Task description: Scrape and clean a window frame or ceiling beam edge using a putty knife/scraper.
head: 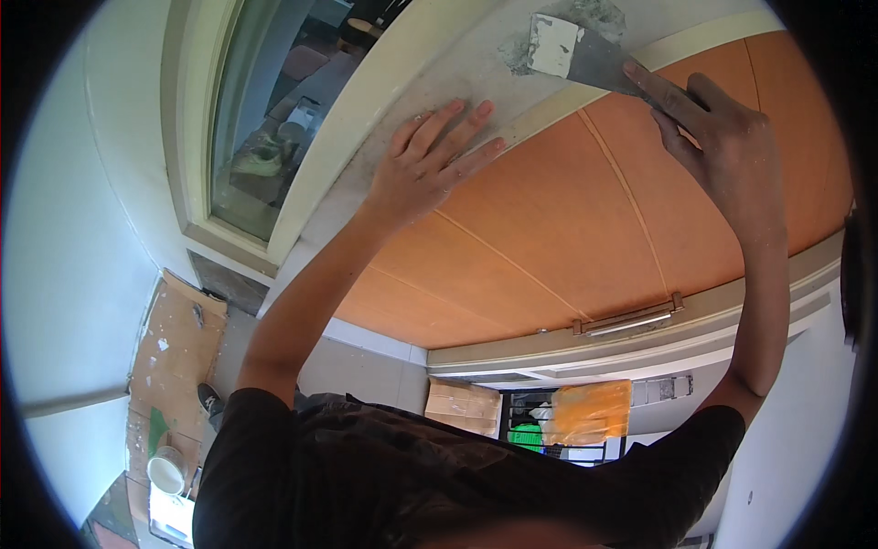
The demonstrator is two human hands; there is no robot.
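My right hand [727,137] grips a putty knife [607,65] with a wide grey blade. White filler coats the blade's end, which lies over a grey rough patch [595,19] on the pale wall strip [439,82]. Fingers spread, my left hand [429,161] rests on the same strip beside its cream edging and holds nothing. Below that edging is an orange panelled surface [507,233] with thin seams. How firmly the blade presses on the wall cannot be told.
A framed window [274,117] is at upper left. Down on the floor, stained cardboard [175,343] lies beside a white bucket [167,470]. A bar handle [627,322] juts from the orange panel's far edge. Behind me are a cardboard box [464,406] and an orange-covered rack [591,412].
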